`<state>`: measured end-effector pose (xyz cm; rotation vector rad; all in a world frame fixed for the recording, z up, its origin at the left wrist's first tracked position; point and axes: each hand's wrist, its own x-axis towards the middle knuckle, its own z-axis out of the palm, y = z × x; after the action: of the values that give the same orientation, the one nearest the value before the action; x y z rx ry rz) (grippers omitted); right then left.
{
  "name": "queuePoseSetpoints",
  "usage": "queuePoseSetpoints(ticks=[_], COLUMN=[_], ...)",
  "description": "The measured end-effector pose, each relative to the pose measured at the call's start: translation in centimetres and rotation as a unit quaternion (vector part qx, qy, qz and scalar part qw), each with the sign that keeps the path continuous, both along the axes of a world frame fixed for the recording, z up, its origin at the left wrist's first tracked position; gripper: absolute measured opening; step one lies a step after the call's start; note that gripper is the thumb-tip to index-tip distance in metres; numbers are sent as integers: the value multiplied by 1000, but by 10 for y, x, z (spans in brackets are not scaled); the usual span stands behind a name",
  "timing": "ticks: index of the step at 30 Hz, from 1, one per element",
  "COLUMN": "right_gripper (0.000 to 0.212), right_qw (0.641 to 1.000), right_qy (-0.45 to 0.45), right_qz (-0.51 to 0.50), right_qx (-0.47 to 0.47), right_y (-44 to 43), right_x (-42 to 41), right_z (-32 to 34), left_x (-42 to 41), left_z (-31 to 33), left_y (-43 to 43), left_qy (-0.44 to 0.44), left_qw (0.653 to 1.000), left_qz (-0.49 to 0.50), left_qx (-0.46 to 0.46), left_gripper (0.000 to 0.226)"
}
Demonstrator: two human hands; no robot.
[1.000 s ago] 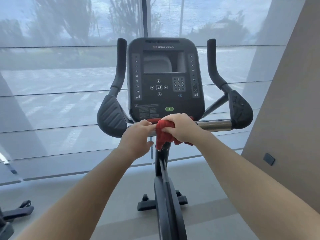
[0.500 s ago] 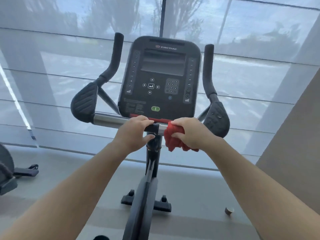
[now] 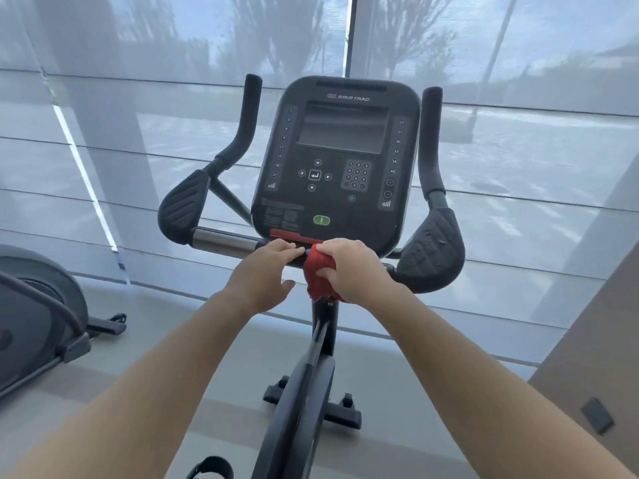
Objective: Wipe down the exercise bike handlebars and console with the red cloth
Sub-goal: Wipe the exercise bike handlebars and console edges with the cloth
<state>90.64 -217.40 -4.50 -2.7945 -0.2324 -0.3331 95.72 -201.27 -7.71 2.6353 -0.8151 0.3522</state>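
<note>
The exercise bike's black console (image 3: 340, 160) stands straight ahead, with upright horn grips on both sides. Its silver handlebar (image 3: 224, 240) runs crosswise under the console between two black elbow pads. My right hand (image 3: 352, 267) grips the bunched red cloth (image 3: 316, 276) around the bar, just under the console's lower edge. My left hand (image 3: 264, 276) sits right beside it on the left, fingers laid over the bar and thumb hanging free below.
The bike's post and frame (image 3: 311, 375) run down between my arms to the floor feet. Another grey machine (image 3: 34, 323) stands at the left. Screened windows fill the background, and a beige wall (image 3: 594, 357) closes the right side.
The cloth and both hands stay at the bar's middle. My left thumb has come off the bar. The view has turned, so the bike sits more to the right.
</note>
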Motion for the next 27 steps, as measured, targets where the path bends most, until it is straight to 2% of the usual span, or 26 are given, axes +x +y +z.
queuePoseSetpoints(ticks=[2, 6, 10, 12, 16, 21, 23, 27], right_gripper=[20, 13, 9, 14, 27, 19, 20, 45], right_qw=[999, 996, 994, 994, 989, 983, 982, 962], right_qy=[-11, -16, -29, -41, -72, -63, -90, -207], right_qz=[-29, -89, -101, -103, -128, -170, -166, -178], right_qx=[-16, -16, 13, 17, 10, 9, 6, -3], right_y=[-9, -8, 27, 35, 18, -15, -19, -22], right_x=[-6, -10, 3, 6, -14, -37, -41, -44], right_z=[-2, -3, -5, -10, -16, -14, -22, -51], left_x=[1, 5, 12, 14, 17, 20, 20, 20], left_z=[-2, -1, 0, 0, 0, 1, -1, -4], left_y=[3, 12, 18, 21, 26, 30, 30, 29], left_qy=[-5, -12, -17, -21, -28, -27, -29, -38], left_qw=[1000, 999, 996, 995, 993, 991, 991, 991], left_qz=[-9, -40, -73, -86, -104, -117, -116, -117], left_qx=[4, 29, 43, 45, 56, 64, 60, 44], left_gripper=[60, 63, 65, 67, 67, 67, 67, 66])
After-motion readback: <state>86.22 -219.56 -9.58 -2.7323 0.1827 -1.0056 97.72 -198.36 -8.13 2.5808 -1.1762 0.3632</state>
